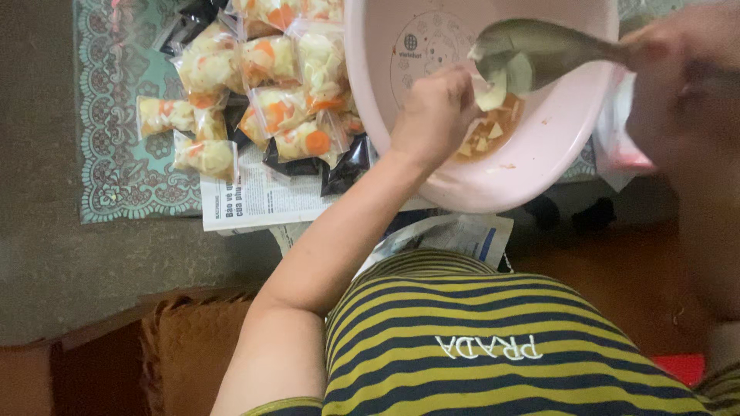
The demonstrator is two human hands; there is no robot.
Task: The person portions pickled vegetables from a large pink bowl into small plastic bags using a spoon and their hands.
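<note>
Both hands blur: left fingers (455, 92) pinching vegetable slices (489, 96), right fingers' state unclear.

Pink basin (555, 154): cut off at twelve o'clock. Right hand (678, 69): blurred, cropped at three o'clock. Topmost vegetable bags (285, 11): clipped at eleven o'clock.
</note>
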